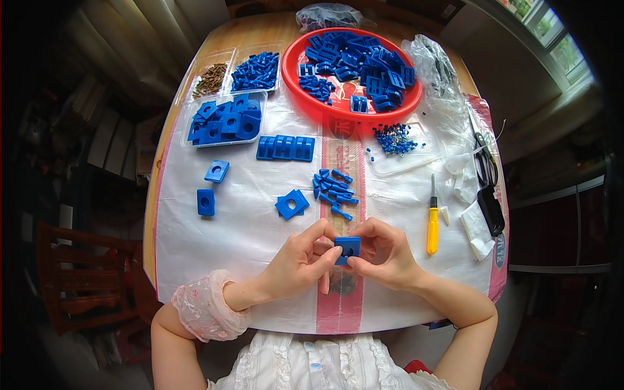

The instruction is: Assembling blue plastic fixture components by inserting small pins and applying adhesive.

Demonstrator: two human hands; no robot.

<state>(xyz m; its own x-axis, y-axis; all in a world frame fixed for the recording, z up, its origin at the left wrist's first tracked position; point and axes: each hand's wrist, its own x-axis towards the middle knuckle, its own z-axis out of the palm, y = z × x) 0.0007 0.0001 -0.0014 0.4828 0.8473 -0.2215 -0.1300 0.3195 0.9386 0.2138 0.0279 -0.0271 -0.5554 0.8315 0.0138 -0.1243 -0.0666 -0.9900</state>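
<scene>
The left hand (304, 260) and right hand (388, 257) angle inward over the near middle of the tabletop (255, 32), each grip closed, thumb and curled fingers pinching one blue rectangular plastic piece (349, 246).

Blue piece (348, 244) partly behind fingers (327, 259)

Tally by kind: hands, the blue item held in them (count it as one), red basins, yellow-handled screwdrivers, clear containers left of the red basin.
Hands: 2 (left hand, right hand)
Held blue item: 1
Red basin: 1
Yellow-handled screwdriver: 1
Clear containers: 3 (plate box, stick tray, brown-piece tray)
Total: 8
</scene>
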